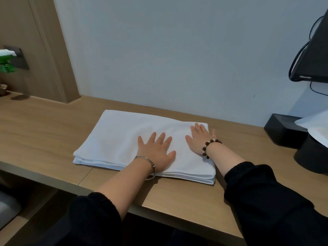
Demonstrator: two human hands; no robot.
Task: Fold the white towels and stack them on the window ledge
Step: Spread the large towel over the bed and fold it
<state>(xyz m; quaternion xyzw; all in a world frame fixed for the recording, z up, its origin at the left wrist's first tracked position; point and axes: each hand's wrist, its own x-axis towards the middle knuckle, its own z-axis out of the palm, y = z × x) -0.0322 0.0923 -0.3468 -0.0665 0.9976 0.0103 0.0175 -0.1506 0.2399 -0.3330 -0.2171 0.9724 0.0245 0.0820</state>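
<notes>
A white towel, folded into a long flat rectangle of several layers, lies on the wooden ledge against the pale wall. My left hand lies flat on the towel's near middle, fingers spread and straight. My right hand presses flat on the towel's right end, its fingertips near the far right corner. Neither hand grips the cloth.
A black monitor with cables hangs at the upper right. Below it stand a black box and a black round holder with white paper. A small green plant sits far left by a wooden panel.
</notes>
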